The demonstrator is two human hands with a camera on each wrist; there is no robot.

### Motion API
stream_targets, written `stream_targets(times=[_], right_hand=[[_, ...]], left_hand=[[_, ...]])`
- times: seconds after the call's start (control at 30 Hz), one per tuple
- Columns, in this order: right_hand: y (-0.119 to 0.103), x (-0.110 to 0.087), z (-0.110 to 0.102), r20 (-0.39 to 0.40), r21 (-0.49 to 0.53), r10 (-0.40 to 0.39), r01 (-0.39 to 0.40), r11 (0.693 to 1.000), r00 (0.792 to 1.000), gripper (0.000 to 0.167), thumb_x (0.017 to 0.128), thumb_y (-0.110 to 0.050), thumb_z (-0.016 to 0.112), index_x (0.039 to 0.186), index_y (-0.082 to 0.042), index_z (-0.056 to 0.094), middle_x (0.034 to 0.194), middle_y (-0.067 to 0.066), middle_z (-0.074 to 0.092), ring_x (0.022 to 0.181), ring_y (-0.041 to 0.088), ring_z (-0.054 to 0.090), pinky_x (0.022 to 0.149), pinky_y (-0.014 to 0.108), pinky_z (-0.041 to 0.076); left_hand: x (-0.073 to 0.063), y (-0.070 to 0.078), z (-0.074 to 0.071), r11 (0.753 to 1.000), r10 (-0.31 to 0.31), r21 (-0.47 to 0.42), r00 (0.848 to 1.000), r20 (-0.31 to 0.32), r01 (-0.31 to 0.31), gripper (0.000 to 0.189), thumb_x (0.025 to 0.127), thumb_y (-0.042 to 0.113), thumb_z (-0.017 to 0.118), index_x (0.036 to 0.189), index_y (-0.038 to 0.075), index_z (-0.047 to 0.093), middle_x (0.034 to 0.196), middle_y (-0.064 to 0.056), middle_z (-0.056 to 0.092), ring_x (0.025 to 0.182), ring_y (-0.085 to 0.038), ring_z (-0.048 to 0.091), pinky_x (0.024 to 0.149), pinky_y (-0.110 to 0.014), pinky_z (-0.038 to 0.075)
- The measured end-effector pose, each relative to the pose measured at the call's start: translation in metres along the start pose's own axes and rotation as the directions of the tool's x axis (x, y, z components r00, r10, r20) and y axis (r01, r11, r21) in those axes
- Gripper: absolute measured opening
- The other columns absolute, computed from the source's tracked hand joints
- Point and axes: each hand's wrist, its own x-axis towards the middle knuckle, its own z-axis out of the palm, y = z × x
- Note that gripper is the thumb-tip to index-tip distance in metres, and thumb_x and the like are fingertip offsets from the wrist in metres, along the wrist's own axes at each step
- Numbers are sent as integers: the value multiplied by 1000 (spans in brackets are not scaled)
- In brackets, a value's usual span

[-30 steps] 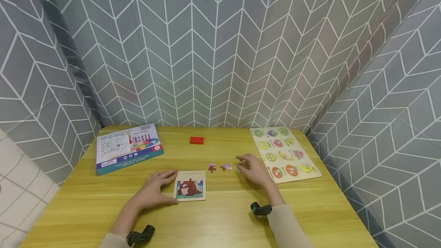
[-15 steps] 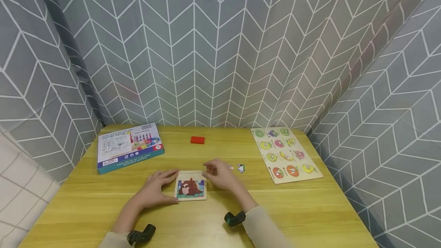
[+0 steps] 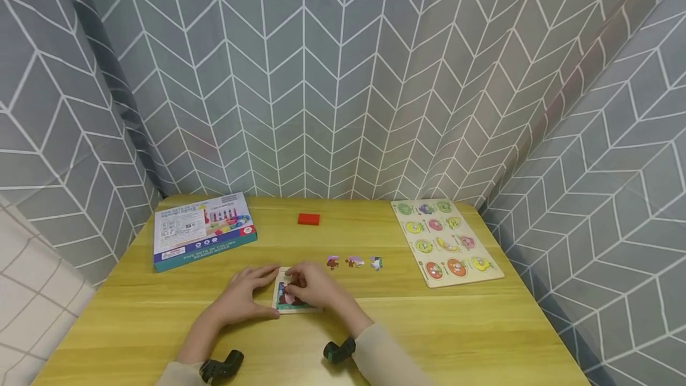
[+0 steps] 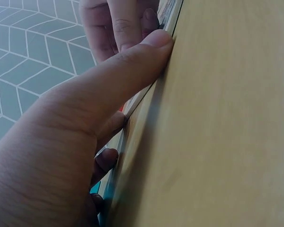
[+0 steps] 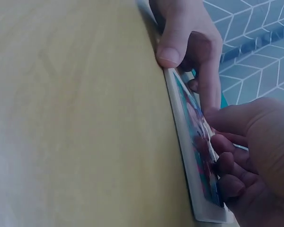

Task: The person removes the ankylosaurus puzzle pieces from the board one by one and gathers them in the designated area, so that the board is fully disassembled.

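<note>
A small wooden-framed jigsaw puzzle (image 3: pixel 302 309) with a picture of a brown creature lies flat on the table. My left hand (image 3: pixel 243 295) holds it along the left side, thumb at the near corner and forefinger at the far corner. Over the picture is my right hand (image 3: pixel 316 285), fingers curled and tips down on the puzzle. In the right wrist view these fingertips (image 5: pixel 232 184) meet the picture surface; whether they pinch a piece is hidden. Three loose jigsaw pieces, a brown one (image 3: pixel 333 262), a brown-and-lilac one (image 3: pixel 355 261) and a bluish one (image 3: pixel 376 263), lie in a row beyond.
A flat box (image 3: pixel 206 230) of beaded column sets lies at the back left of the wooden table (image 3: pixel 482 338). Behind the puzzle lies a red block (image 3: pixel 308 219). A wooden fruit pegboard (image 3: pixel 447 243) is at the right. The patterned curtain (image 3: pixel 321 76) hangs behind.
My right hand has moved left from the loose pieces, past the puzzle's right edge, to over its picture. The loose pieces are uncovered again. My left hand stays at the puzzle's left side.
</note>
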Motion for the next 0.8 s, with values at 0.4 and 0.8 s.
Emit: stream_targets(times=[0.4,0.8], right_hand=[[0,-5,15,12,-105,15,-13,994,1000,25,101,-17,72,125,-12,79,104,-4,65,87,1,52,80,18,47],[4,-4,11,-15,-60,38,-39,997,999,25,102,-17,71,126,-15,76,113,0,62,99,7,56,92,26,51]], left_hand=[[-5,-2,2,1000,-8,-12,1000,13,8,100,76,63,89,155,11,57,162,-7,51,137,-40,47,113,-71,29],[1,2,-2,999,-28,-15,1000,7,28,100,75,62,89,155,13,56,164,-6,49,135,-37,47,112,-69,33]])
